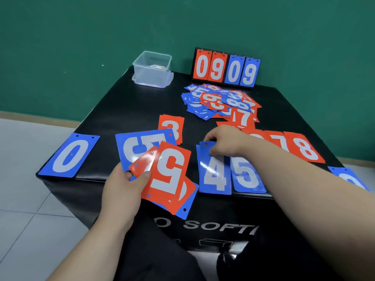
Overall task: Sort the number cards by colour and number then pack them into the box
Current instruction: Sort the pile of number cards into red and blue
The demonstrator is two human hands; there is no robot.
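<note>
The thin, glossy red and blue plastic number cards [168,169] are judged light, stiff and slippery, so they are best pinched at an edge. A fan of them is gripped by the left hand [121,191]. The blue 4 card [215,175] on the black padded counter [121,110] is pinched at its top by the right hand [221,140]. Four blue and at least three red cards are laid out; the loose pile [219,102] cannot be counted. One clear plastic box [152,67] is seen at the far corner.
</note>
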